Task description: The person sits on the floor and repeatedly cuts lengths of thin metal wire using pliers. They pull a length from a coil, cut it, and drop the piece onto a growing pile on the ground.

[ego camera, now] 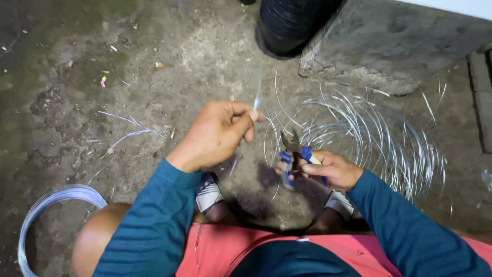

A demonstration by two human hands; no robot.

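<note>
My left hand point(218, 133) is closed around a thin piece of shiny wire point(257, 100) that sticks up past my thumb and is blurred. My right hand point(333, 169) grips blue-handled pliers point(291, 154), jaws pointing up toward the wire, a short gap below my left fingers. A loose heap of cut curved wire pieces point(379, 138) lies on the concrete floor just beyond my right hand. I am squatting; my feet in sandals point(209, 196) show below the hands.
A coil of silver wire point(48, 202) lies on the ground at lower left by my knee. A black round object point(289, 23) stands at the top, next to a rough concrete block point(389, 46). A few wire scraps point(125, 134) lie at left.
</note>
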